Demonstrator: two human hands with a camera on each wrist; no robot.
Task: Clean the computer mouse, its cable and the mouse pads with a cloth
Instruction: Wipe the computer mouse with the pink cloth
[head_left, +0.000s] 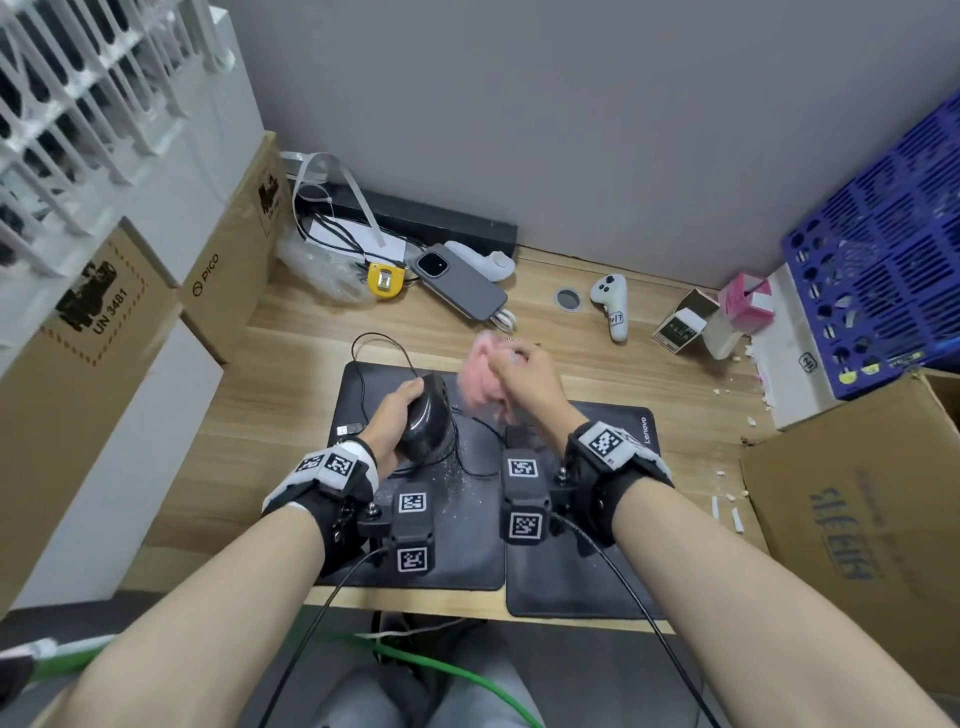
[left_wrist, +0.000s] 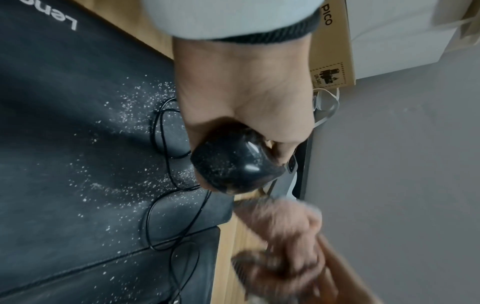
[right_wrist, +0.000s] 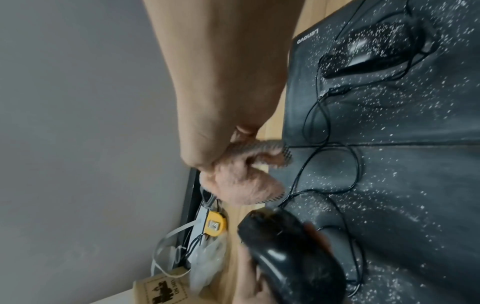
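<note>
My left hand (head_left: 390, 411) grips a black wired mouse (head_left: 427, 420) and holds it lifted and tilted over the left black mouse pad (head_left: 457, 545). White dust speckles the mouse (left_wrist: 231, 164) and both pads (left_wrist: 64, 144). Just right of the mouse, my right hand (head_left: 524, 382) clutches a bunched pink fluffy cloth (head_left: 480, 382), blurred and apart from the mouse. The thin black cable (head_left: 382, 343) loops over the pads (right_wrist: 330, 164) and onto the desk. The right pad (head_left: 631, 423) reads Lenovo. In the right wrist view a second dusty black mouse (right_wrist: 369, 49) lies on that pad.
Cardboard boxes (head_left: 93, 332) stand along the left, another box (head_left: 857, 509) at the right, and a blue crate (head_left: 883, 260) at the back right. A phone (head_left: 460, 283), a white controller (head_left: 613, 304), a yellow tape measure (head_left: 385, 280) and small cartons (head_left: 685, 322) lie behind the pads.
</note>
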